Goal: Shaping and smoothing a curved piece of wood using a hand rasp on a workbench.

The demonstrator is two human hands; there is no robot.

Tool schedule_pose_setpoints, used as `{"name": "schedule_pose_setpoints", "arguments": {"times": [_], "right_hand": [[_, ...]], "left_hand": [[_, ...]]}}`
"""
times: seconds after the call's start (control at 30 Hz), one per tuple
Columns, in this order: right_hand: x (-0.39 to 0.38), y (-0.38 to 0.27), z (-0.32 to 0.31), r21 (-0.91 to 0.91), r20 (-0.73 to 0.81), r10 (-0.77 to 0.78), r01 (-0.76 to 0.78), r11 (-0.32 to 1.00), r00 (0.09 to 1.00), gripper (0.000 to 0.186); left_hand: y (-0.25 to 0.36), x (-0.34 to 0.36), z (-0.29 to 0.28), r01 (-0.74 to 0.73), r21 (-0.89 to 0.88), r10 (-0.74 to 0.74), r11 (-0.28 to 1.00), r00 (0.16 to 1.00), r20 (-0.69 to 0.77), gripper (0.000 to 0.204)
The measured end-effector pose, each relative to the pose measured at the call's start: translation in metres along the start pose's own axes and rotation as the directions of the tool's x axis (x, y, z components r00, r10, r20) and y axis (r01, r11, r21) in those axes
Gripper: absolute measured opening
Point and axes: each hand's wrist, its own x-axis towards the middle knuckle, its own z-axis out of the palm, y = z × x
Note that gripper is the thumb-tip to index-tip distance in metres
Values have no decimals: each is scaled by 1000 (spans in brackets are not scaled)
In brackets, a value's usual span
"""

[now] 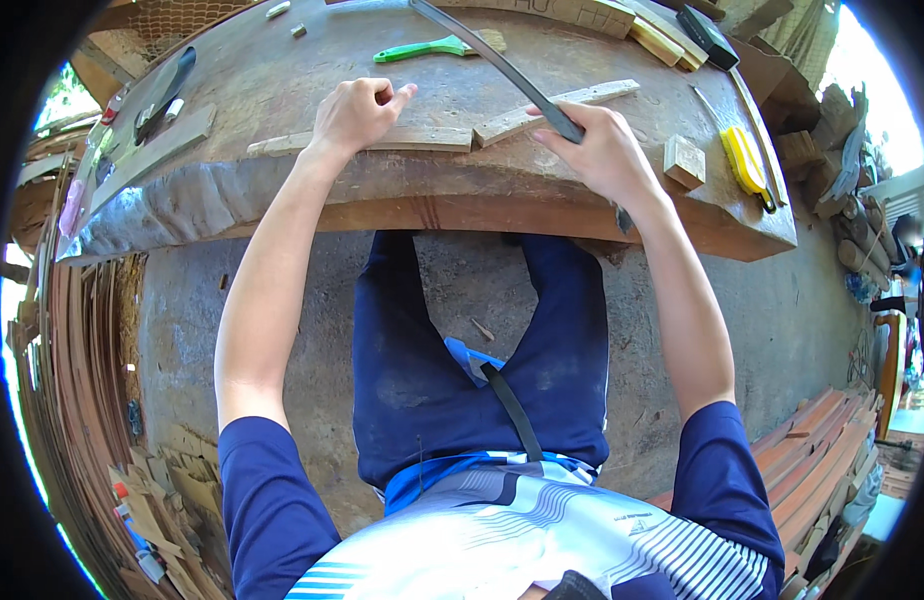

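My right hand (604,150) is wrapped round a long, narrow, dark grey metal tool (492,62). Its flat blade-like bar reaches up and left over the workbench, and a dark end shows below my wrist. I cannot tell its exact kind. My left hand (360,115) is closed, resting at a thin wooden strip (422,139) near the bench's front edge; whatever its curled fingers may hold is hidden. A second wooden strip (562,110) meets the first at a slight angle and passes behind my right fingers.
On the thick wooden workbench (252,90) lie a green-handled brush (422,48), a small wooden block (685,162) and a yellow-handled tool (746,160). A black box (708,38) sits at the far right. Stacked boards (822,450) lie on the floor at right.
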Motion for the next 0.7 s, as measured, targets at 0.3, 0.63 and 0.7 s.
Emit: {"name": "schedule_pose_setpoints", "arguments": {"times": [0.3, 0.63, 0.7], "right_hand": [[50, -9, 26, -78, 334, -12, 40, 996, 943, 48], [49, 1, 24, -16, 366, -109, 123, 992, 924, 40], [45, 6, 24, -47, 341, -116, 140, 989, 933, 39]], "left_hand": [[-9, -2, 15, -74, 24, 75, 997, 996, -51, 47], [-16, 6, 17, -212, 16, 212, 977, 977, 25, 32], [-11, 8, 15, -227, -13, 227, 974, 973, 36, 30]]}}
